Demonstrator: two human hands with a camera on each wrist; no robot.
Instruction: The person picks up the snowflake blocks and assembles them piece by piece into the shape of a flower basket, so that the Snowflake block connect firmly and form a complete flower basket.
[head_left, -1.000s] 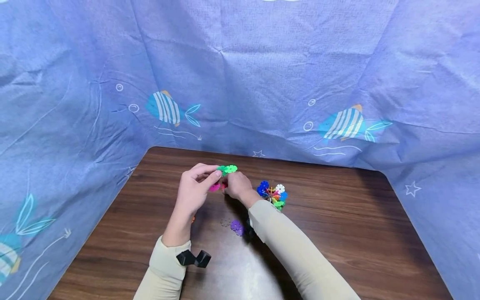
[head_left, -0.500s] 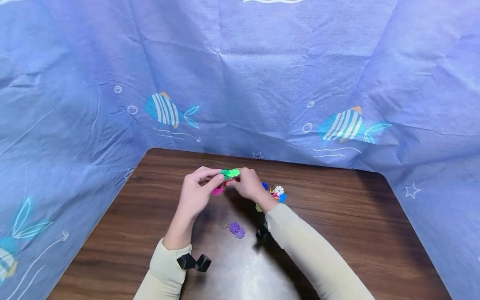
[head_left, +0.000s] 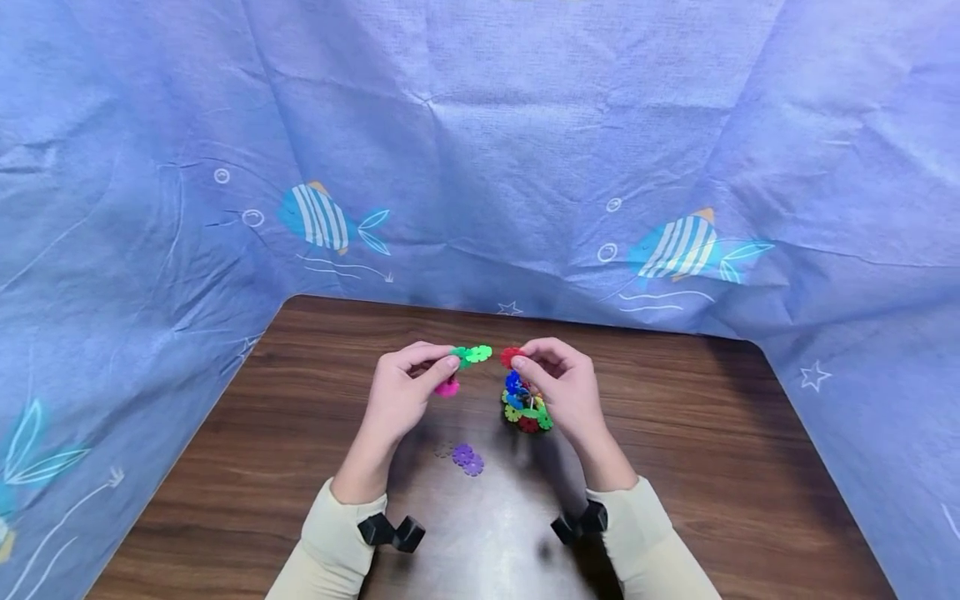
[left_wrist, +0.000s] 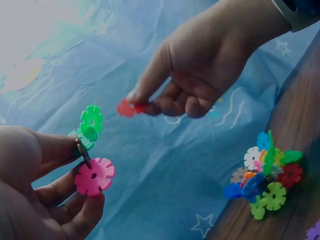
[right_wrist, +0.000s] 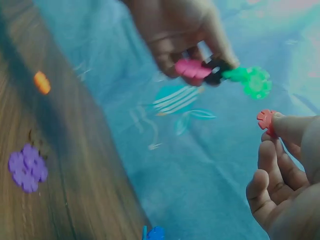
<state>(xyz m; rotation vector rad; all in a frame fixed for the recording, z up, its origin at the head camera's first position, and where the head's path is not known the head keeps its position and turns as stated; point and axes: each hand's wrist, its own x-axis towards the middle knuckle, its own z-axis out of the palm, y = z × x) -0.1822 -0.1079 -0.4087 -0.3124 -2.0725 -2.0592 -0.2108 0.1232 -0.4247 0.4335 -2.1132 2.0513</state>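
My left hand pinches a short chain of notched plastic discs between thumb and fingers. In the left wrist view the chain shows a bright green disc at its tip and a pink disc lower down. A dark disc sits between the green and pink ones in the right wrist view. My right hand pinches a single red disc by its edge. A small gap separates the red disc from the green tip. Fingers partly hide the chain's middle.
A many-coloured cluster of joined discs stands on the brown wooden table, below my right hand. Purple discs lie nearer me, with a see-through grey disc beside them. An orange disc lies farther left. Blue cloth hangs behind.
My right hand has drawn back to the right from beside the left hand, bringing the red disc with it. The left hand keeps the chain and has shifted slightly right.
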